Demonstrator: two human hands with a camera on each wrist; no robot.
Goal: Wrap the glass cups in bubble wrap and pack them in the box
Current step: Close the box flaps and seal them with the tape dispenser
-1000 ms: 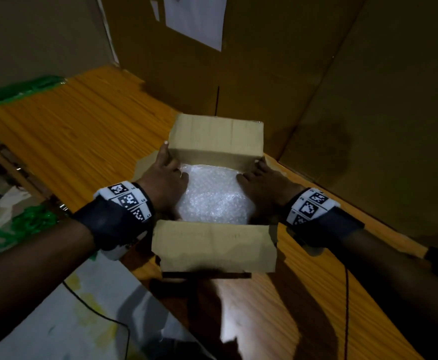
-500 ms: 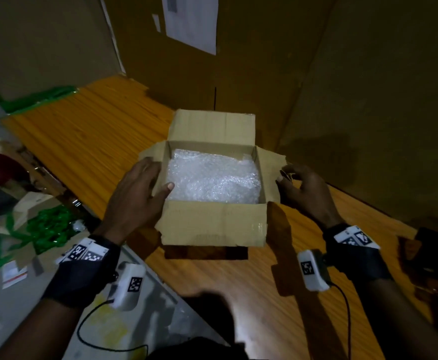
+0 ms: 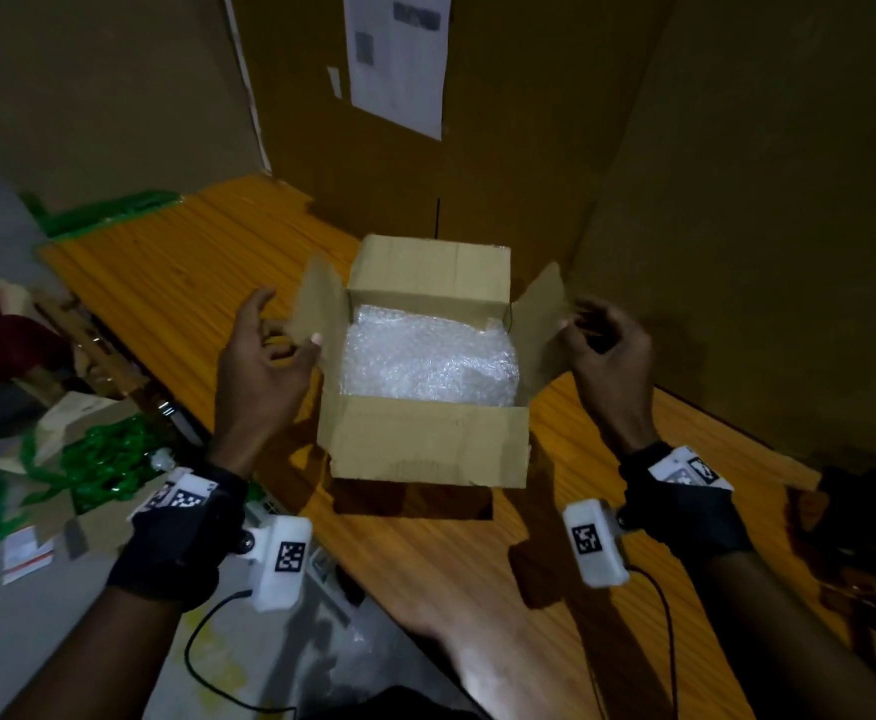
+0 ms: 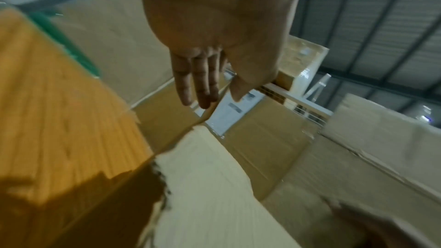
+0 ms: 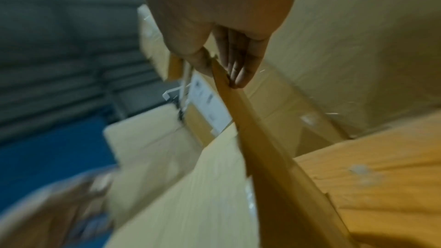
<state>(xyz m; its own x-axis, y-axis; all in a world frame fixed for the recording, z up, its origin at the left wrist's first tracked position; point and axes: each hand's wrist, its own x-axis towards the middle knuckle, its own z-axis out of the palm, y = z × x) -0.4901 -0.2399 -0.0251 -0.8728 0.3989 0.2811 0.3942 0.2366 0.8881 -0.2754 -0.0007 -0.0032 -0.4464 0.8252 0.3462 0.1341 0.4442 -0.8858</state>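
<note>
A small cardboard box (image 3: 425,439) stands open on the wooden table, filled to near the top with white bubble wrap (image 3: 430,356); no glass cup shows through it. My left hand (image 3: 290,330) holds the box's left flap (image 3: 321,298), thumb on its inner face and fingers behind it. In the left wrist view the left hand (image 4: 214,97) has nearly straight fingers on either side of the flap's edge. My right hand (image 3: 571,324) pinches the right flap (image 3: 539,324) at its outer edge. The right wrist view shows the right hand (image 5: 222,74) with thumb and fingers clamped on that flap (image 5: 257,139).
Tall cardboard cartons (image 3: 477,148) wall in the table (image 3: 165,283) behind and to the right of the box. Below the table's left edge, an open carton holds green plastic scraps (image 3: 98,459). A dark object (image 3: 867,511) sits at the table's right.
Both hands came off the bubble wrap inside the box, moved out to the side flaps, took hold of them and raised them from lying outward.
</note>
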